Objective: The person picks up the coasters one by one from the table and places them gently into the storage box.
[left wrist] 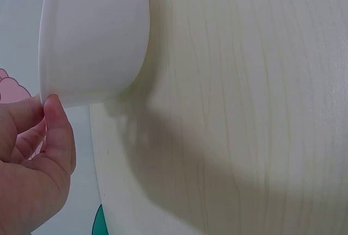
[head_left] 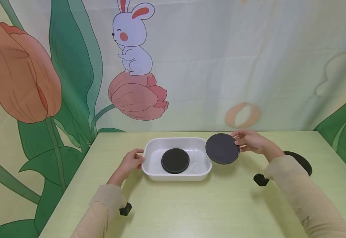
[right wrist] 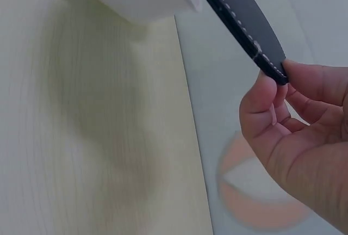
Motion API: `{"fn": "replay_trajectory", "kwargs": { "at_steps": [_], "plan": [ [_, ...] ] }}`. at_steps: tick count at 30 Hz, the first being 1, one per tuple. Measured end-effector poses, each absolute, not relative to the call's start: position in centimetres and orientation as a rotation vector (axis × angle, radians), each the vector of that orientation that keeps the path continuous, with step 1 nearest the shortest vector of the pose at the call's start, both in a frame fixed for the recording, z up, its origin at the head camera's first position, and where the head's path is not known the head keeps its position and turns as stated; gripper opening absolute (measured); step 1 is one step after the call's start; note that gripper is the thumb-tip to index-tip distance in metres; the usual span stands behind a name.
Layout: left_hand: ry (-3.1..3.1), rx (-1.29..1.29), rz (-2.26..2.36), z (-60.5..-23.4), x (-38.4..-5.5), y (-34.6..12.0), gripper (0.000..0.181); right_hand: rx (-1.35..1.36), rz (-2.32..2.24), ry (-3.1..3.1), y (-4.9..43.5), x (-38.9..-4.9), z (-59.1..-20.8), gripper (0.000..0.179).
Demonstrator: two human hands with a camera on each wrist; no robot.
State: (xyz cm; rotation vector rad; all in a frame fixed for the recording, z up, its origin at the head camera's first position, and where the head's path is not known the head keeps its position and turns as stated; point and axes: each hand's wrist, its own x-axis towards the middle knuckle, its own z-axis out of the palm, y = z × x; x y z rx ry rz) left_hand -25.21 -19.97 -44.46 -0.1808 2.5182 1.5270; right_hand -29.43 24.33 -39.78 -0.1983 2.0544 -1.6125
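Observation:
A white rectangular dish with rounded corners sits on the table, a round black coaster lying flat inside it. My left hand pinches the dish's left rim between thumb and fingers; the left wrist view shows the grip at the corner of the white wall. Over the dish's right end, my right hand pinches another round black coaster by its edge. White stitching runs around this coaster's rim in the right wrist view, where it is held tilted above the table.
A further black disc lies on the right of the table, partly hidden by the right sleeve. The pale wood-grain table ends at a curtain printed with a rabbit and tulips. Small black devices show at both wrists.

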Motion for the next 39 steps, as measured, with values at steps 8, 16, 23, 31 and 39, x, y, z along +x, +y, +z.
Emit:
{"fn": "replay_trajectory", "kwargs": {
  "at_steps": [8, 16, 23, 31, 39],
  "plan": [
    [2.517, -0.182, 1.530, -44.5, -25.2, -20.0, 0.038, -0.209, -1.653, 2.010, 21.9, -29.4, -39.5, 0.029],
    [2.521, -0.183, 1.528, -44.3, -25.2, -19.8, 0.038, -0.234, -1.664, 1.972, 19.2, -29.6, -39.8, 0.028],
    [2.535, -0.172, 1.525, -44.3, -25.2, -19.7, 0.039, -0.252, -1.674, 1.946, 17.2, -29.8, -40.0, 0.028],
    [2.530, -0.163, 1.529, -44.3, -25.2, -19.8, 0.039, -0.226, -1.696, 1.943, 14.5, -29.7, -40.8, 0.033],
    [2.526, -0.158, 1.531, -44.5, -25.4, -20.0, 0.038, -0.163, -1.725, 1.955, 12.4, -29.8, -41.5, 0.037]
  ]
}}
